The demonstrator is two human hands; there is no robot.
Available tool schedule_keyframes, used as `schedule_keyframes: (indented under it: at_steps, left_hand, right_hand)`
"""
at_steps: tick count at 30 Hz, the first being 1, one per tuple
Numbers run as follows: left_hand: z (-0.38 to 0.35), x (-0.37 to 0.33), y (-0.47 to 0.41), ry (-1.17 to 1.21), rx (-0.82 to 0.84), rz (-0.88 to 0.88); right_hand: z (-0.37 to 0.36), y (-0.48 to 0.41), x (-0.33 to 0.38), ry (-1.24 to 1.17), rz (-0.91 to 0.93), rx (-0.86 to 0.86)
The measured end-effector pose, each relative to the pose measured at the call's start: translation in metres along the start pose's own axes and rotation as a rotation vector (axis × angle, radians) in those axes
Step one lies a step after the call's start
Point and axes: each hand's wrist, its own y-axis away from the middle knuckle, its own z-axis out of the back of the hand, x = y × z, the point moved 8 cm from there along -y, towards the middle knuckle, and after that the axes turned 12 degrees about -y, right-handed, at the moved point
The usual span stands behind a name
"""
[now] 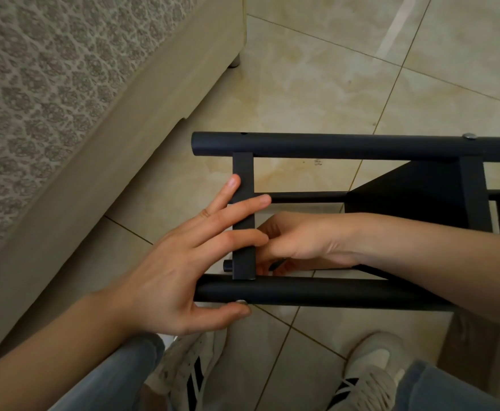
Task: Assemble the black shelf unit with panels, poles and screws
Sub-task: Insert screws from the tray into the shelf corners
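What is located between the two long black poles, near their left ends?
In the head view, a flat black crossbar spans from the upper pole to the lower pole; both hands rest on it.

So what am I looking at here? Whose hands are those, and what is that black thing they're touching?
This picture comes from a camera worn on a person's head, looking down, so you see their own arms, jeans and shoes. The black thing is a shelf frame lying on its side on the tiled floor, beside a sofa. It has two long round poles joined by a flat crossbar. The left hand steadies the crossbar with spread fingers, its thumb by a silver screw on the near pole. The right hand reaches inside the frame and pinches something small and dark; I can't tell what.
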Motion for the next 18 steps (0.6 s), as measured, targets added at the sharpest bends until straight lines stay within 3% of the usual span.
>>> schedule_keyframes:
  at_steps: [13, 18]
  left_hand:
    - [0.0011, -0.0012, 0.0002, 0.005, -0.022, -0.018]
    - [0.0020, -0.0022, -0.0007, -0.002, -0.018, -0.019]
  right_hand:
    - [-0.0019, 0.0052, -0.0013, -0.137, -0.028, 0.099]
    - [0.0022, 0.0040, -0.0026, -0.103, -0.021, 0.036]
